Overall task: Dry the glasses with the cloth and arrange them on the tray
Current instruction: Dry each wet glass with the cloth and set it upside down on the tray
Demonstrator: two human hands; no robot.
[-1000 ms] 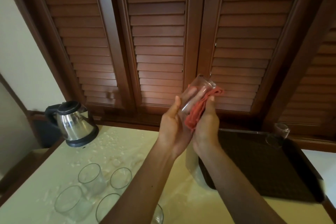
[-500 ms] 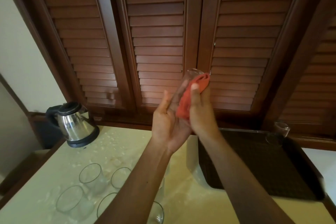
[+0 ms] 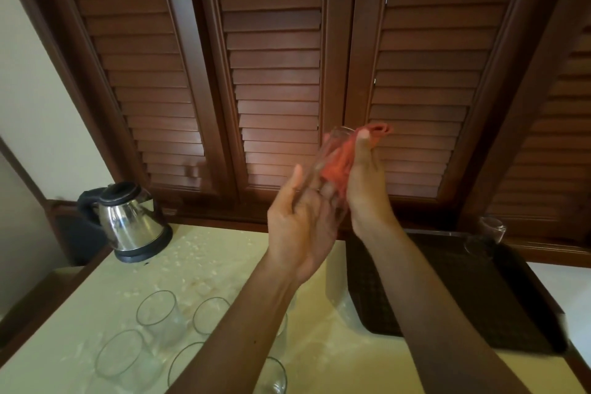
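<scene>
I hold a clear glass (image 3: 332,150) up in front of the shutters, tilted with its far end toward the upper right. My left hand (image 3: 303,227) grips its lower part from the left. My right hand (image 3: 364,182) pinches a red cloth (image 3: 343,157) against the glass's right side, a fold of it sticking out above my thumb. Several clear glasses (image 3: 156,313) stand at the lower left of the cream table. A dark tray (image 3: 463,291) lies at the right with one glass (image 3: 489,233) at its far corner.
A steel electric kettle (image 3: 128,221) stands at the table's back left. Water drops are scattered over the cream tabletop (image 3: 224,253). Brown louvred shutters (image 3: 275,73) rise right behind the table. A wooden edge runs along the table's left side.
Both hands have lifted the glass a little higher and to the right. The cloth has slid along the glass, and a fold now sticks out above my right thumb.
</scene>
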